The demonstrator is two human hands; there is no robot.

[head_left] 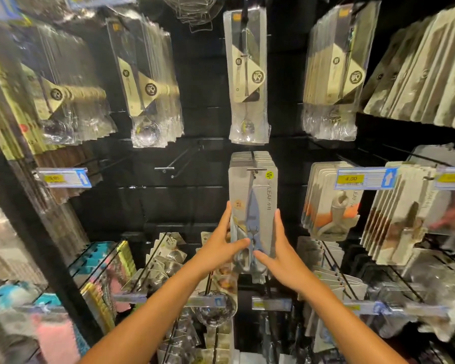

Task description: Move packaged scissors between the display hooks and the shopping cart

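A pack of scissors point(255, 206), grey card with blue-handled scissors under clear plastic, hangs at the front of a stack on a display hook point(256, 169) in the middle of the black wall. My left hand point(225, 241) grips the pack's left edge, thumb across its lower front. My right hand point(281, 253) grips the right edge, thumb on the front near the scissor handles. Several identical packs hang behind it. The shopping cart is out of view.
An empty hook point(166, 166) juts out left of the scissors. Packaged spoons point(248, 82) hang above, peelers point(331, 203) to the right, price tags point(365, 177) on hook ends, small packs point(168, 258) and sponges point(103, 271) on lower hooks.
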